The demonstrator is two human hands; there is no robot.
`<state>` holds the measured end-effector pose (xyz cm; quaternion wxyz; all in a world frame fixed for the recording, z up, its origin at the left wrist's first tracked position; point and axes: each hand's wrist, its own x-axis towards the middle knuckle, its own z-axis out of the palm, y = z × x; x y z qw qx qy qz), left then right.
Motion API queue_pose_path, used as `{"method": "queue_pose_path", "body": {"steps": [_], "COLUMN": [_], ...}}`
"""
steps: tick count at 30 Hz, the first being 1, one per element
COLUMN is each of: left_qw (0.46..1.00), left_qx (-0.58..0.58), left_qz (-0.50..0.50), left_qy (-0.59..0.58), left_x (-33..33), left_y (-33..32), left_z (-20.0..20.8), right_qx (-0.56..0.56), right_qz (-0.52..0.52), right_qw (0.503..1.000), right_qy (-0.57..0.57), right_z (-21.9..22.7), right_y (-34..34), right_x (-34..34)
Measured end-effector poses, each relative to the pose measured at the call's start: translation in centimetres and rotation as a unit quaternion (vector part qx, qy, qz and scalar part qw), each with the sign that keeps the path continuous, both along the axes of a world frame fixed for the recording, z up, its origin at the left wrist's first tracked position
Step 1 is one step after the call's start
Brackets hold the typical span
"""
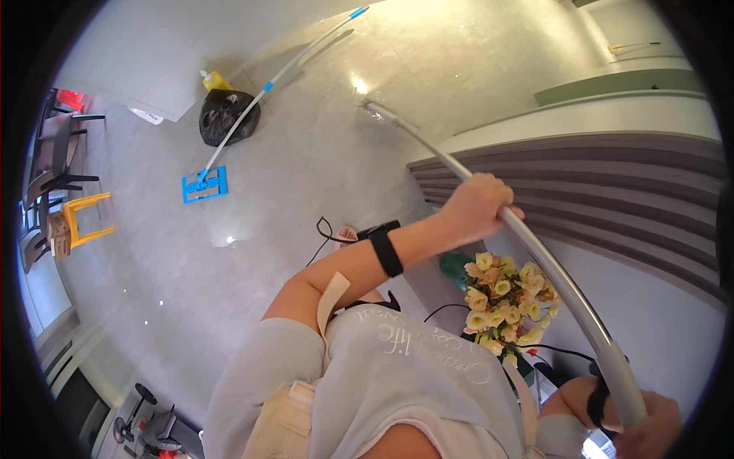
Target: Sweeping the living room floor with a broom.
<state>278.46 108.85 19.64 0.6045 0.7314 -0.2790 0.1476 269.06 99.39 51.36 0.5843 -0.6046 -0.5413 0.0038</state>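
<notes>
Near right: right hand, blurred, wrapped round the pole's thick near end. Left hand farther along, fingers closed round the shaft. Pole shiny silver, slanting far-left over the floor. Flowers, cream and peach, bunched left of it; their container can't be made out. Striped panel fills the pole's right. Left: yellow stool. Far left: blue-headed mop, handle crossing a black bag, contents hidden.
</notes>
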Motion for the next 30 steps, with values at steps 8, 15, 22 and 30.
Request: {"method": "queue_pose_path", "body": {"steps": [8, 15, 22, 30], "left_qw": [0.979, 0.949, 0.941, 0.913], "left_qx": [0.135, 0.15, 0.171, 0.199], "left_qz": [-0.074, -0.233, -0.287, -0.355], "left_qy": [0.132, 0.154, 0.05, -0.018], "left_x": [1.3, 0.7, 6.4, 16.9], "left_y": [-0.1, 3.3, 3.7, 6.6], "left_z": [-8.0, -4.1, 2.2, 1.0], "right_qx": [-0.031, 0.073, 0.108, -0.069], "right_qz": [-0.094, 0.002, 0.118, 0.117], "right_qw": [0.99, 0.99, 0.986, 0.99], "right_qy": [0.101, 0.119, -0.05, 0.04], "right_z": [-6.8, -5.2, -0.3, 1.8], "right_y": [-3.1, -6.1, -0.8, 2.3], "right_x": [3.2, 3.9, 7.4, 16.4]}}
